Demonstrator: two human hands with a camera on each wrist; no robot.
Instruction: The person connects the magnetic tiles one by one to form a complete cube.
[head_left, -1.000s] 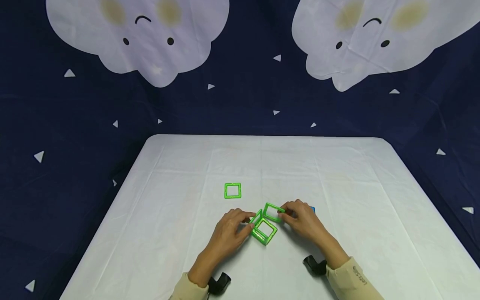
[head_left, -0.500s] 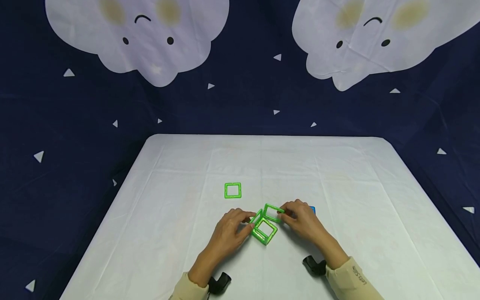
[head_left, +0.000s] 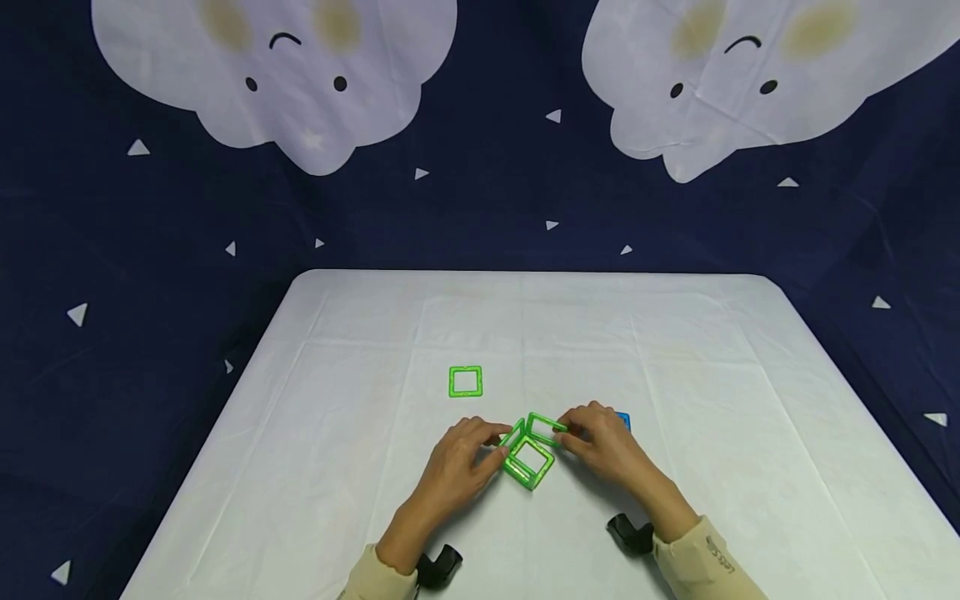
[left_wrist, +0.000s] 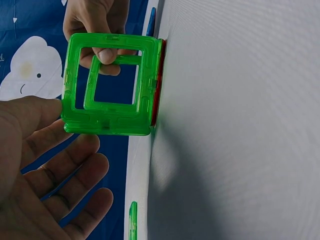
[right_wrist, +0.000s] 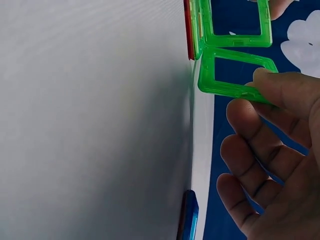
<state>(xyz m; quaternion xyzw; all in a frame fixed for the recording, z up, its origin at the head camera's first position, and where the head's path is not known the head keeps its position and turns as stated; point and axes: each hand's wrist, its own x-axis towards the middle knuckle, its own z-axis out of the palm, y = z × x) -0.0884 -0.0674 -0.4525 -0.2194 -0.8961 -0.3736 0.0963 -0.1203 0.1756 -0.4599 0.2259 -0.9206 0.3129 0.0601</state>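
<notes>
My left hand (head_left: pixel 457 462) pinches the edge of a green square magnetic tile (left_wrist: pixel 107 120) with thumb and index finger, the other fingers loosely spread below it. That tile stands upright in a small structure of green square frames, with a red piece (left_wrist: pixel 159 82) along its base. My right hand (head_left: pixel 603 437) pinches another green square tile (right_wrist: pixel 207 77) between thumb and index finger. Its inner edge meets a corner of the structure at an angle; in the right wrist view it appears to touch there.
A loose green square tile (head_left: pixel 452 382) lies flat on the white table (head_left: pixel 360 400), farther back and left. A blue tile (head_left: pixel 624 420) lies just behind my right hand, partly covered by it. Behind the table hangs a dark blue cloth with clouds (head_left: pixel 277 75).
My right hand has shifted slightly toward me with its green tile, whose far edge sits a little lower in the head view. The left hand and the structure have stayed in place.
</notes>
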